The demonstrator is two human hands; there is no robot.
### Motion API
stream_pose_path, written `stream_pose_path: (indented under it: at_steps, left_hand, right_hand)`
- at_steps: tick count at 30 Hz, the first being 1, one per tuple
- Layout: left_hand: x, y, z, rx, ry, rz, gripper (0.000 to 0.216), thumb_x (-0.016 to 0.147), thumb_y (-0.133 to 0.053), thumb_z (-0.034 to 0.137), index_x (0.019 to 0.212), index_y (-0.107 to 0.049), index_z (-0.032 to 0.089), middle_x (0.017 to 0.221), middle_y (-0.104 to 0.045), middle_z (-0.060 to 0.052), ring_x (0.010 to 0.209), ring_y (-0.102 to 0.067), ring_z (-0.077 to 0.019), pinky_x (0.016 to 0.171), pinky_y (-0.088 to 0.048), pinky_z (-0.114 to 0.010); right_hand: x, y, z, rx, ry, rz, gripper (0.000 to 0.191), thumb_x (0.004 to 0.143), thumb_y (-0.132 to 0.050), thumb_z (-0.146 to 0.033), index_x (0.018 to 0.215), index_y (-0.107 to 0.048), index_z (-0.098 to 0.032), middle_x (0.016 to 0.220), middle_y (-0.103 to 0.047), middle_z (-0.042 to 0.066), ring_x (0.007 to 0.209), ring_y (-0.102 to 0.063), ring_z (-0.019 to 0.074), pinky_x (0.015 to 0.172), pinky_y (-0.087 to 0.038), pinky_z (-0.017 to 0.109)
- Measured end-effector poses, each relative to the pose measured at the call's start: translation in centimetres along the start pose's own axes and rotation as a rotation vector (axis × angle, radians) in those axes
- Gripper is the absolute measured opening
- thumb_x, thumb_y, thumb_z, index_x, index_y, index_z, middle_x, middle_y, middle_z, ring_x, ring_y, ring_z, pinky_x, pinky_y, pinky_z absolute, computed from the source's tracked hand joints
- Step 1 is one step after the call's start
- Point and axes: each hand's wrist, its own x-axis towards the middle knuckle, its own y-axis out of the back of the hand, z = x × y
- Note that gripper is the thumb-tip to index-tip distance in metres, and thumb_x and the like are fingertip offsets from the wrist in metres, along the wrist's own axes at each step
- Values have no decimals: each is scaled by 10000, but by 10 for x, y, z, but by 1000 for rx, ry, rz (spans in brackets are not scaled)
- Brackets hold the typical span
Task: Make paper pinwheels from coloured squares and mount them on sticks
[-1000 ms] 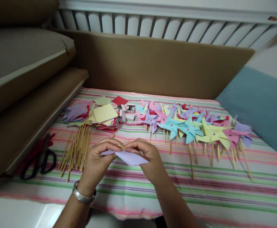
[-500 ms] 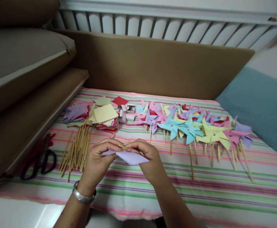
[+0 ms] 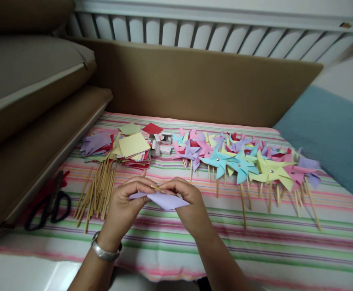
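Note:
A purple paper pinwheel (image 3: 167, 201) is between my hands, over the striped cloth. Its folded paper hangs below my fingers, and the end of a thin wooden stick (image 3: 156, 188) shows just above it. My left hand (image 3: 126, 199), with a silver bangle at the wrist, is closed on the pinwheel from the left. From the right, my right hand (image 3: 189, 198) pinches the pinwheel beside the stick. Both sets of fingertips hide where paper and stick meet. Left of my left hand lies a loose bundle of wooden sticks (image 3: 99, 190).
Finished pinwheels (image 3: 235, 163) in several colours lie at the right. Stacked paper squares (image 3: 133, 145), cut purple papers (image 3: 96, 143) and small white boxes (image 3: 165, 150) sit at the back left. Black-handled scissors (image 3: 47, 208) rest near brown cushions (image 3: 43, 133). A brown panel (image 3: 188, 85) stands behind.

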Motion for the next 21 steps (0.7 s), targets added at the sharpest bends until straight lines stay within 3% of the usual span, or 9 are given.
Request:
stream_pose_path:
  at_steps: [11, 17, 21]
  left_hand:
    - [-1, 0, 0, 13, 15, 7, 66, 719, -677, 154, 728, -696, 217, 823, -686, -26, 836, -630, -189, 880, -435, -368]
    - [0, 0, 1, 28, 24, 22, 38, 717, -681, 179, 707, -696, 211, 798, -693, -34, 806, -633, -189, 1009, -343, -440]
    - [0, -1, 1, 33, 37, 29, 23, 709, -686, 191, 695, -695, 207, 786, -694, -40, 801, -636, -198, 970, -386, -436]
  right_hand:
    - [-1, 0, 2, 0, -2, 15, 114, 734, -619, -139, 762, -695, -219, 751, -626, 6, 697, -598, 137, 630, -454, 246]
    - [-1, 0, 1, -46, -10, 6, 150, 742, -604, -127, 795, -704, -225, 755, -626, 15, 706, -597, 144, 623, -447, 252]
    - [-1, -1, 1, -47, -3, 17, 132, 729, -612, -133, 762, -701, -225, 729, -617, 6, 668, -579, 137, 603, -444, 248]
